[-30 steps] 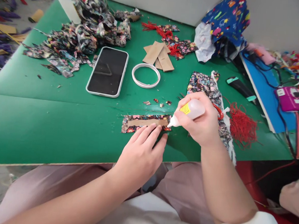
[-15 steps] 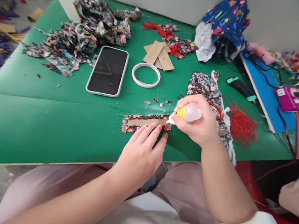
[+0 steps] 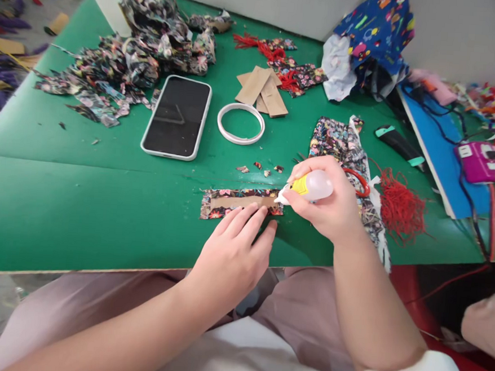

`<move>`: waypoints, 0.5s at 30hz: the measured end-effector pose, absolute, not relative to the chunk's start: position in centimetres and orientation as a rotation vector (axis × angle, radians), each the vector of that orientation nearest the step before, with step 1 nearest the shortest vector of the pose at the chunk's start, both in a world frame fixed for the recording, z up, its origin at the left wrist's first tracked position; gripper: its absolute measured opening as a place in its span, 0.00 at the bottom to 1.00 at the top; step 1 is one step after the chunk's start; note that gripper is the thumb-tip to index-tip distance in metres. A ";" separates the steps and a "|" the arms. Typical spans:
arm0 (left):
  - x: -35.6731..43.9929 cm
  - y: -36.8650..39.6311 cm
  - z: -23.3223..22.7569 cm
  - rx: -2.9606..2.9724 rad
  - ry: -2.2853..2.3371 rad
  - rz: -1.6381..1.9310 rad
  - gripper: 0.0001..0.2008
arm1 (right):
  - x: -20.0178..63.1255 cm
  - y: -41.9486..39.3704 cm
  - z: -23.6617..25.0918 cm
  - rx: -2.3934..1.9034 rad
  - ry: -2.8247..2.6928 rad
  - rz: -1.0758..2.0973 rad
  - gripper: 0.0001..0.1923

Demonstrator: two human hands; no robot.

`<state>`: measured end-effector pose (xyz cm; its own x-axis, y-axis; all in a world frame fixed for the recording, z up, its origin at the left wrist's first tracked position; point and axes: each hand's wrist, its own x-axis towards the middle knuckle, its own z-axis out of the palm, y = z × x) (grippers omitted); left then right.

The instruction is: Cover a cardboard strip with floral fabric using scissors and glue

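My right hand (image 3: 327,199) is closed around a small glue bottle (image 3: 318,186) with a yellow label and a white nozzle. The bottle is tilted, its tip at the right end of a cardboard strip (image 3: 229,202). This brown strip lies on a dark floral fabric piece (image 3: 206,205), whose edges show around it. My left hand (image 3: 238,247) lies over the lower edge of the strip, fingers stretched out and fingertips resting on it. Red-handled scissors (image 3: 360,182) lie partly hidden behind my right hand, on more floral fabric (image 3: 329,136).
On the green table (image 3: 101,215) lie a phone (image 3: 176,117), a white tape ring (image 3: 240,124), cardboard pieces (image 3: 262,90) and a floral fabric heap (image 3: 147,48). To the right are red threads (image 3: 402,207), a cutter knife (image 3: 398,145), a blue board (image 3: 444,159) and a purple plug block (image 3: 478,162) with cables.
Both hands, the glue bottle and the strip hold nearly the same positions. Only a very slight shift of the whole view shows.
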<state>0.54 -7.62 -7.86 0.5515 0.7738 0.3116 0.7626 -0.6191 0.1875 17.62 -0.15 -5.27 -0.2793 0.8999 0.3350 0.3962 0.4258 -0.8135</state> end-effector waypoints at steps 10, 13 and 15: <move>0.6 -7.6 -7.8 2.734 1.356 0.546 0.17 | 17.7 0.3 -5.6 -1.070 -1.748 0.623 0.12; 0.6 -7.6 -7.8 2.733 1.358 0.552 0.17 | 17.6 0.5 -5.9 -1.105 -1.791 0.556 0.12; 0.6 -7.6 -7.9 2.732 1.362 0.559 0.17 | 17.4 0.5 -5.9 -1.123 -1.821 0.538 0.13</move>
<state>0.55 -7.63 -7.86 0.5499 0.7793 0.3005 0.7656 -0.6141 0.1916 17.44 0.54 -5.94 -0.1806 0.8659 0.4664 0.4736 0.4922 -0.7304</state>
